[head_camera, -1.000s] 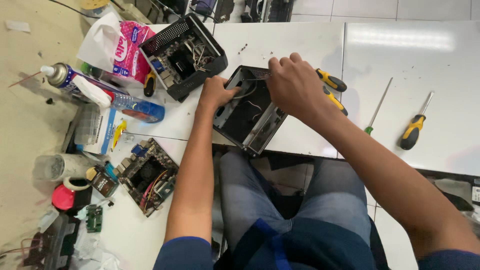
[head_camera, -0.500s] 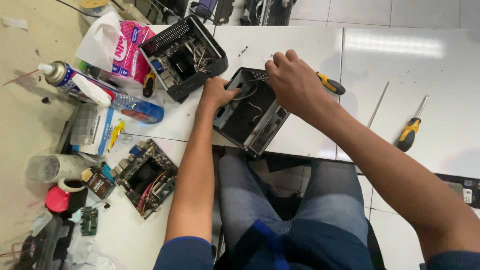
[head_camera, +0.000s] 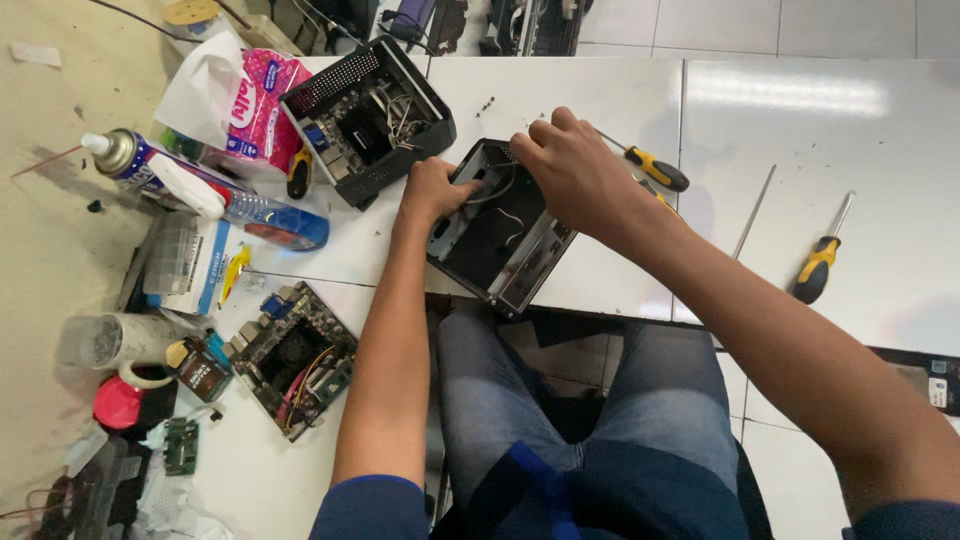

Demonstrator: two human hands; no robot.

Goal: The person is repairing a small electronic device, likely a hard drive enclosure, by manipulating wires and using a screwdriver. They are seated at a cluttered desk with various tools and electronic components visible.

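A small black open computer case (head_camera: 497,243) lies tilted on the white table's (head_camera: 600,290) front edge, above my lap. My left hand (head_camera: 432,190) grips the case's left wall, fingers curled inside it. My right hand (head_camera: 575,170) rests over the case's far right corner, fingers bent down onto its rim. Loose cables show inside the case; what my right fingertips pinch is hidden.
A second black case (head_camera: 366,115) with a board stands behind left. A bare circuit board (head_camera: 295,360), spray bottle (head_camera: 200,195), tissue pack (head_camera: 255,110), tape and cups crowd the left. Yellow-handled screwdrivers (head_camera: 655,168) (head_camera: 818,262) and a thin rod (head_camera: 752,212) lie right.
The view shifted slightly. My right hand stays over the case's far corner, my left hand keeps its grip on the left wall; the case has hardly moved.
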